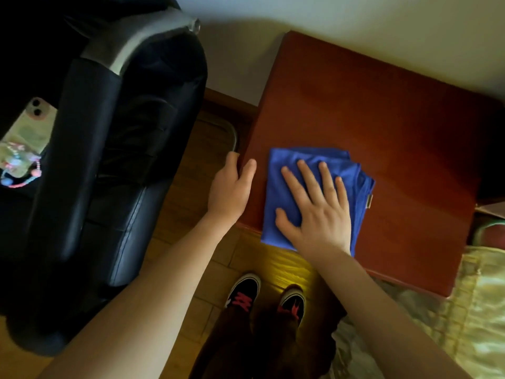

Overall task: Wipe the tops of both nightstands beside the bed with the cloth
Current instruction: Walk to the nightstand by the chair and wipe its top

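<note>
A folded blue cloth (284, 192) lies on the near left part of a reddish-brown wooden nightstand (382, 127). My right hand (317, 212) presses flat on the cloth, fingers spread and straight. At the nightstand's left front corner, my left hand (232, 187) rests on the edge with its thumb on top and its fingers down the side. The cloth's near edge hangs slightly over the front of the top.
A black leather armchair (114, 173) stands close on the left, with a phone (24, 140) in a decorated case on its seat. The bed's patterned cover (481, 310) is at the lower right. My feet in dark shoes (243, 291) stand on the wooden floor (207, 154).
</note>
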The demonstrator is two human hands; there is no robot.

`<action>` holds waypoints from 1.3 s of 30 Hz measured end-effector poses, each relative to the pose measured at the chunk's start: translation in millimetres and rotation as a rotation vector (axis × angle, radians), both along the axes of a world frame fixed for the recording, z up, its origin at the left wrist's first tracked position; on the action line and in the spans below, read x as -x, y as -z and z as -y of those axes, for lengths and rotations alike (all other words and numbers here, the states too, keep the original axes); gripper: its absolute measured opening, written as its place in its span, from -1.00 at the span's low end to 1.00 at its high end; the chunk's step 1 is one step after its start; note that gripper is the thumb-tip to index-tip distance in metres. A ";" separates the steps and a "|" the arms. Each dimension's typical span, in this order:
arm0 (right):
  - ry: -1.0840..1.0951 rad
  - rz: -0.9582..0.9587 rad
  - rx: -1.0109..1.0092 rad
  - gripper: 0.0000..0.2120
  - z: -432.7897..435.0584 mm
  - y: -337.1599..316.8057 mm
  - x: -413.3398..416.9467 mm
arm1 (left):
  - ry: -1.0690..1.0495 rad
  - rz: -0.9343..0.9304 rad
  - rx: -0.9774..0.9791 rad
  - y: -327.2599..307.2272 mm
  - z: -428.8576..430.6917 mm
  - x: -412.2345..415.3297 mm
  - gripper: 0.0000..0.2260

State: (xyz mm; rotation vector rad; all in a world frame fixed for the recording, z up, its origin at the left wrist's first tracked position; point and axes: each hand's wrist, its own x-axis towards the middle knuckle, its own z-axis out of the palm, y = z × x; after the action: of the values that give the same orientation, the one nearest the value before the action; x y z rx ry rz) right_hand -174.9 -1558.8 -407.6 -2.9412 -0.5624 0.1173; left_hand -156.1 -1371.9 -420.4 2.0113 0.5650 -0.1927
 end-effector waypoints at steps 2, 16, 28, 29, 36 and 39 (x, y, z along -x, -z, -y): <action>0.071 0.013 -0.024 -0.34 -10.8 -0.9 -34.0 | 0.006 0.005 -0.002 3.0 -1.8 -1.0 -0.69; 0.211 -0.057 -0.006 -0.36 4.6 -9.0 27.2 | -0.005 -0.014 0.001 2.9 0.0 0.7 -0.72; 0.901 -0.093 -0.189 -0.24 36.4 -45.2 58.0 | 0.009 -0.045 0.009 -2.4 1.5 1.7 -0.63; 0.986 -0.166 -0.159 -0.18 35.3 -45.4 61.2 | 0.012 -0.051 0.003 -3.1 1.7 1.4 -0.61; 1.195 -0.279 -0.384 -0.22 11.3 -46.2 55.8 | 0.018 -0.074 0.022 -3.5 2.4 1.3 -0.55; 1.398 -0.280 -0.671 -0.37 13.5 -50.0 54.1 | 0.025 -0.088 0.024 -2.5 2.2 2.3 -0.52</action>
State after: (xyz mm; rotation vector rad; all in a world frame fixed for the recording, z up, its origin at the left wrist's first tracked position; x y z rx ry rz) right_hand -229.0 -1572.4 -357.6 -1.9813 1.2200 0.1232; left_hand -158.3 -1374.1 -417.9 1.9945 0.5901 -0.3028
